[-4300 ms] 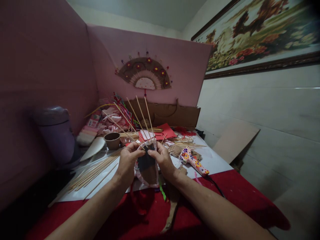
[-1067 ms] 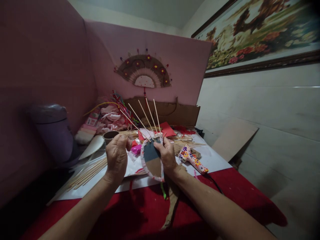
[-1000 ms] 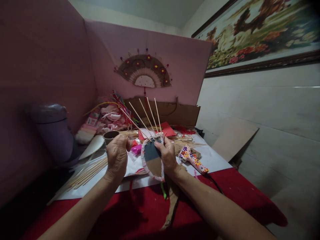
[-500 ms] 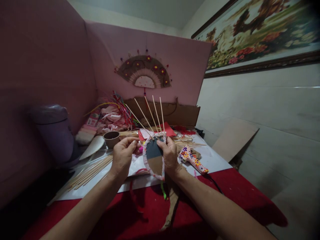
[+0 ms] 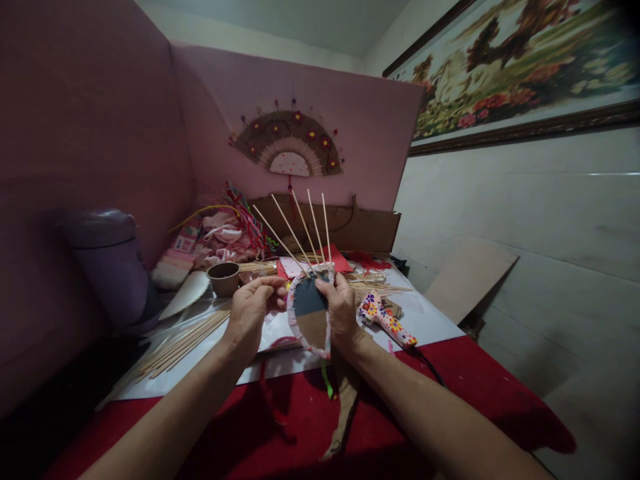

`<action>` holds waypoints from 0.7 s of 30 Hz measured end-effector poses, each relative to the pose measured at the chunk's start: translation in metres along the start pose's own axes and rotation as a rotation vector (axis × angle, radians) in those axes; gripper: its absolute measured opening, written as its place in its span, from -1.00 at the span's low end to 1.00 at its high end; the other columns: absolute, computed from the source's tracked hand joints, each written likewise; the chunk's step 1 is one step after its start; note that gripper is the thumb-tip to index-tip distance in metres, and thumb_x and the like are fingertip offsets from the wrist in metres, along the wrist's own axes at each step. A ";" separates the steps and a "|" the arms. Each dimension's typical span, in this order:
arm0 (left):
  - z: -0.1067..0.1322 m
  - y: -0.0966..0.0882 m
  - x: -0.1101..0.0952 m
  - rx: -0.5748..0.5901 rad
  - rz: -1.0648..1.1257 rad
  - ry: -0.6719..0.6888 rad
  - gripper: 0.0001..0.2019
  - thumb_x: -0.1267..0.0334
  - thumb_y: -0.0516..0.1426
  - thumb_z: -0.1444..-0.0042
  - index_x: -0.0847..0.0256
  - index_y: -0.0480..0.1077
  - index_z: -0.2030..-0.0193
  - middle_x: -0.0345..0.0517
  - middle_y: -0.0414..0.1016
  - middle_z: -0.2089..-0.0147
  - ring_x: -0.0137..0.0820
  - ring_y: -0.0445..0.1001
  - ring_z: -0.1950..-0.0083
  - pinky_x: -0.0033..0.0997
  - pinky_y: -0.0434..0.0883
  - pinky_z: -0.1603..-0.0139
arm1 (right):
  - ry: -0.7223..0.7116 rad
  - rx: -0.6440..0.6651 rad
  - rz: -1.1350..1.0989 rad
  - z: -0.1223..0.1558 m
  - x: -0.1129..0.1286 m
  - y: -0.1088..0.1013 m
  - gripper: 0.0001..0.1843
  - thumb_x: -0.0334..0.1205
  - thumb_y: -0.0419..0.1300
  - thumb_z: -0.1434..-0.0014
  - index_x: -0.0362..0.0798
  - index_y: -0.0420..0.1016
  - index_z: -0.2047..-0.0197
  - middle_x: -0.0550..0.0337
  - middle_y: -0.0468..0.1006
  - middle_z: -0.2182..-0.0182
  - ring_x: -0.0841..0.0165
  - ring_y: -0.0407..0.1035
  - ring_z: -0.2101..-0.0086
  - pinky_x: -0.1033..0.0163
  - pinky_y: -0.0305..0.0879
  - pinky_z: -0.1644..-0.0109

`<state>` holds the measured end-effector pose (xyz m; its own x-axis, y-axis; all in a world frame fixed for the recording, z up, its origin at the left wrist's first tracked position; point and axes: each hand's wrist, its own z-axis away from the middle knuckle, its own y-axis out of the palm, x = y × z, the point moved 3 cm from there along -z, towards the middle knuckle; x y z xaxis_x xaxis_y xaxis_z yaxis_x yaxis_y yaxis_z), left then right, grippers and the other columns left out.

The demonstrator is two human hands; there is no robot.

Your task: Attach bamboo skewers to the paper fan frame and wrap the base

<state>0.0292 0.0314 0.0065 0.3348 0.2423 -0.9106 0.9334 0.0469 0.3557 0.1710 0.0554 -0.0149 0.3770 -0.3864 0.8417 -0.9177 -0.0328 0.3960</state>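
My right hand [image 5: 343, 308] grips a half-round cardboard piece [image 5: 311, 327], thumb on its dark upper face and fingers behind. Pale patterned fabric is folded over its rim, and bare brown cardboard shows below the dark part. Several thin wooden sticks [image 5: 316, 230] fan out upward from its top edge. At the piece's left rim, my left hand [image 5: 255, 307] has thumb and forefinger pinched together; whatever they hold is too small to make out. A flower-patterned glue gun [image 5: 385, 320] lies on the table right of my right hand.
Loose sticks [image 5: 185, 340] lie at left beside a brown cup [image 5: 223, 279] and a purple lidded tumbler [image 5: 110, 267]. Red paper [image 5: 340, 259] and pink fabric [image 5: 223, 230] lie behind. A decorated fan [image 5: 290, 143] hangs on the pink panel. A cardboard strip [image 5: 345, 413] lies near the red front cloth.
The cardboard piece with its sticks has shifted very slightly right in my right hand. My left fingertips have moved a little right, closer to its rim.
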 end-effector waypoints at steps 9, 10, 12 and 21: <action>0.004 -0.003 -0.005 -0.014 -0.059 0.044 -0.84 0.33 0.26 0.23 0.32 0.39 0.46 -0.19 0.46 0.56 -0.47 0.40 0.56 -0.46 0.33 0.51 | -0.039 -0.061 -0.023 -0.007 0.004 -0.006 -0.84 -0.18 0.18 0.04 -0.05 0.33 0.38 0.32 0.37 0.53 0.47 0.21 0.55 0.36 0.16 0.46; 0.004 -0.003 -0.005 -0.008 -0.061 0.036 -0.83 0.31 0.26 0.22 0.32 0.40 0.45 -0.18 0.46 0.56 -0.46 0.40 0.56 -0.46 0.33 0.52 | -0.039 -0.056 -0.022 -0.007 0.003 -0.007 -0.85 -0.18 0.18 0.04 -0.05 0.33 0.39 0.32 0.37 0.53 0.47 0.20 0.56 0.36 0.15 0.46; 0.004 -0.003 -0.004 0.011 -0.067 0.021 -0.82 0.29 0.26 0.21 0.32 0.41 0.45 -0.16 0.46 0.56 -0.46 0.40 0.56 -0.46 0.32 0.53 | -0.042 -0.046 -0.027 -0.007 0.001 -0.007 -0.86 -0.18 0.18 0.03 -0.05 0.32 0.41 0.33 0.36 0.53 0.48 0.18 0.57 0.36 0.14 0.47; 0.005 -0.001 -0.003 0.067 -0.092 -0.019 -0.84 0.24 0.23 0.15 0.29 0.38 0.47 -0.17 0.42 0.56 -0.45 0.37 0.54 -0.49 0.30 0.58 | -0.034 -0.019 -0.012 -0.005 0.001 -0.006 -0.85 -0.15 0.16 0.02 -0.04 0.32 0.41 0.34 0.34 0.55 0.47 0.19 0.57 0.35 0.16 0.47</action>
<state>0.0279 0.0259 0.0082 0.2490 0.2219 -0.9427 0.9666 0.0035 0.2562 0.1778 0.0599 -0.0144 0.3832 -0.4172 0.8241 -0.9105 -0.0203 0.4131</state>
